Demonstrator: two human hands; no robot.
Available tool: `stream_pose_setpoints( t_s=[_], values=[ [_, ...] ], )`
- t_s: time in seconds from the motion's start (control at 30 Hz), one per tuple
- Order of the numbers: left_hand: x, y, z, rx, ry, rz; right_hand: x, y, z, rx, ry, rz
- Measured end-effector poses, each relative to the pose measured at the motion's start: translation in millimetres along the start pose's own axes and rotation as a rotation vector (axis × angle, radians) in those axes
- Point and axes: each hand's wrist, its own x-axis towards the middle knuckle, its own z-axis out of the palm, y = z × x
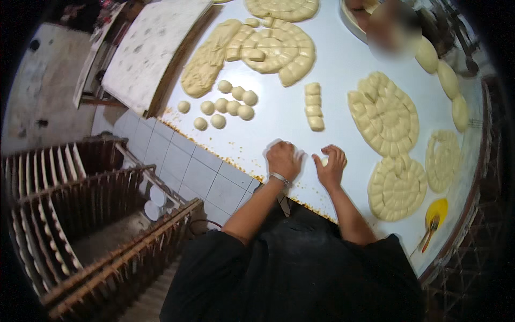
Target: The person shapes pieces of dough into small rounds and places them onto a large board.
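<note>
- Your left hand (282, 159) and right hand (331, 163) are each cupped over a dough piece (323, 160) near the table (257, 134) edge.
- Nine rolled balls (225, 104) are done; four cut pieces (314, 106) and scored discs (384, 112) wait.

A small pale dough piece (324, 160) lies on the white table (268, 123) near its front edge, mostly hidden under the cupped right hand (331, 163). The left hand (282, 159) lies curled, palm down, just beside it; what it covers cannot be seen.
</note>
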Motion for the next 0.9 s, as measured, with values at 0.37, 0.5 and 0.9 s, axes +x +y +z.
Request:
stream_pose_setpoints(
  t_s=[0.37,0.5,0.9],
  values=[
    [-5,-31,-3,-0.087,0.224,0.096,16,16,2,0.003,-0.074,-0.096],
    [1,-97,-38,-0.052,0.333,0.069,32,73,-40,-0.068,-0.22,-0.24],
    [39,-153,-62,-0.24,0.296,-0.194,51,74,-1,-0.235,-0.019,0.029]
  ],
)
